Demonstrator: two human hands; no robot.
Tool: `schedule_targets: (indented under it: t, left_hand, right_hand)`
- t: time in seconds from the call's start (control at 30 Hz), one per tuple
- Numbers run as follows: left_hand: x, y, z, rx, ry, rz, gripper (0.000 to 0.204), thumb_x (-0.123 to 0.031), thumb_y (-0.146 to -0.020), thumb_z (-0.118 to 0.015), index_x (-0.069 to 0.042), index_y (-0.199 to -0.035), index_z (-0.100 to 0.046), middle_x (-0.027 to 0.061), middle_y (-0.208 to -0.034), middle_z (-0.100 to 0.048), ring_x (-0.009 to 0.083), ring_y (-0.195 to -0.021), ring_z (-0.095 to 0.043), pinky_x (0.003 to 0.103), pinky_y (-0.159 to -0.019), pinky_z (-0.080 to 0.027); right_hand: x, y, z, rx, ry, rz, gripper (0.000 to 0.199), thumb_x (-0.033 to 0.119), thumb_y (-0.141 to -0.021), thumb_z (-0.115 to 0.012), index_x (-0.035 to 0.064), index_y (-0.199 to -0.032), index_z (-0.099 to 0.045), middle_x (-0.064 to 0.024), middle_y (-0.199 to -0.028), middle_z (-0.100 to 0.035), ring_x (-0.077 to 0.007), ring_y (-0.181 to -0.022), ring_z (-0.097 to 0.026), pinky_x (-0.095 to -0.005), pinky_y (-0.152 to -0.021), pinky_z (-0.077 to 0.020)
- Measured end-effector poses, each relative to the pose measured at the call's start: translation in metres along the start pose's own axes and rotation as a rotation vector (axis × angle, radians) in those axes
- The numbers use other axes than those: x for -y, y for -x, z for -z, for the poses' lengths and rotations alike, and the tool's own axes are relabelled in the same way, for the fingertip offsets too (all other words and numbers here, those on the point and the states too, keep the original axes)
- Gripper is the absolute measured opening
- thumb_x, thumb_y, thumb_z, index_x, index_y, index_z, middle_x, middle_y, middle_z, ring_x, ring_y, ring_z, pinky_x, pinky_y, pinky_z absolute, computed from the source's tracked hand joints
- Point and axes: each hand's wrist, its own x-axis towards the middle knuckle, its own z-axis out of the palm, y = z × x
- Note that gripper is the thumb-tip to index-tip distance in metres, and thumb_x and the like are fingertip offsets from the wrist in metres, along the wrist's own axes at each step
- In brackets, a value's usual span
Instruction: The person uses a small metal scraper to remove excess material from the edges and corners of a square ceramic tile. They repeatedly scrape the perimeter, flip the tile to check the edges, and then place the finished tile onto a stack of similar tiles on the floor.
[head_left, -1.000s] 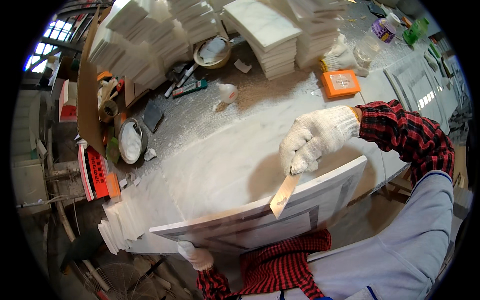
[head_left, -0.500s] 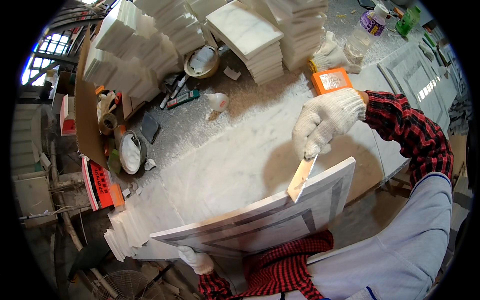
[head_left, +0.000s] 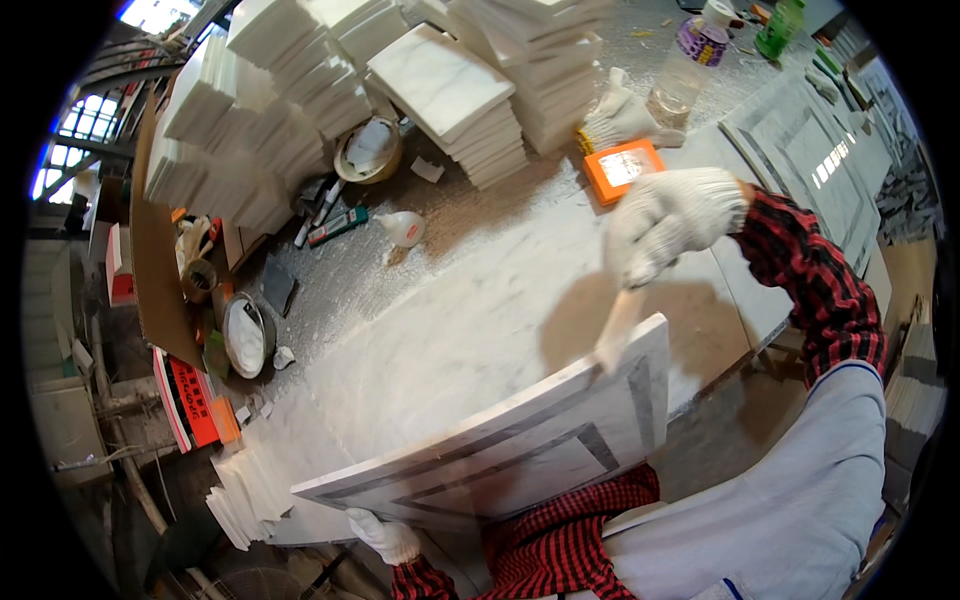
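A white marble panel [head_left: 500, 450] with grey inlaid bands stands tilted on its long edge at the table's near side, close to my body. My gloved left hand [head_left: 385, 537] grips it near its lower left corner, with the fingers partly hidden behind the slab. In my gloved right hand [head_left: 670, 225] is a flat, narrow tan strip [head_left: 622, 325], held from above. Motion blurs the strip, and its kind is hard to make out. Its lower end meets the panel's upper edge near the right end.
Stacks of white tiles [head_left: 440, 75] rise at the back. An orange box [head_left: 597, 180], a spare glove [head_left: 622, 118] and bottles [head_left: 690, 65] sit at the back right. Bowls [head_left: 247, 335], a small white squeeze bottle [head_left: 403, 229] and a cardboard box [head_left: 150, 250] lie leftward.
My right hand and the strip have shifted along the panel's upper edge toward its right end. My left hand keeps its hold. The whole view has shifted slightly.
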Motion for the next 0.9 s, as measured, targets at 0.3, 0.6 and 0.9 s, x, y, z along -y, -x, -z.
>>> schedule_targets:
  t: [0.3, 0.6, 0.9]
  left_hand:
    - [0.009, 0.001, 0.001, -0.093, -0.049, -0.014, 0.055, -0.044, -0.107, -0.036, 0.007, -0.106, -0.057, 0.02, -0.103, -0.057, 0.0288, -0.093, -0.052, 0.039, -0.088, -0.043]
    - [0.0, 0.002, -0.006, -0.075, 0.002, -0.041, 0.054, -0.039, -0.108, -0.034, 0.01, -0.106, -0.057, 0.0238, -0.103, -0.056, 0.0326, -0.092, -0.052, 0.041, -0.088, -0.042]
    - [0.01, -0.033, 0.02, 0.125, -0.419, -0.361, 0.042, -0.031, -0.107, -0.04, 0.008, -0.108, -0.055, 0.0158, -0.093, -0.056, 0.0285, -0.084, -0.051, 0.04, -0.078, -0.043]
  right_hand:
    - [0.0, -0.001, -0.004, 0.028, -0.003, -0.055, 0.02, 0.019, -0.088, -0.075, 0.0034, -0.1, -0.073, 0.0006, -0.074, -0.066, -0.0066, -0.062, -0.056, -0.0228, -0.052, -0.0428]
    - [-0.01, 0.055, -0.003, -0.232, -0.217, -0.023, 0.021, 0.018, -0.088, -0.072, -0.0008, -0.098, -0.07, 0.0008, -0.072, -0.061, -0.0074, -0.06, -0.052, -0.021, -0.051, -0.0388]
    - [0.031, 0.008, -0.032, -0.356, -0.033, -0.176, 0.02, 0.024, -0.094, -0.067, 0.0064, -0.102, -0.071, 0.0039, -0.071, -0.061, -0.0039, -0.059, -0.052, -0.0194, -0.052, -0.0414]
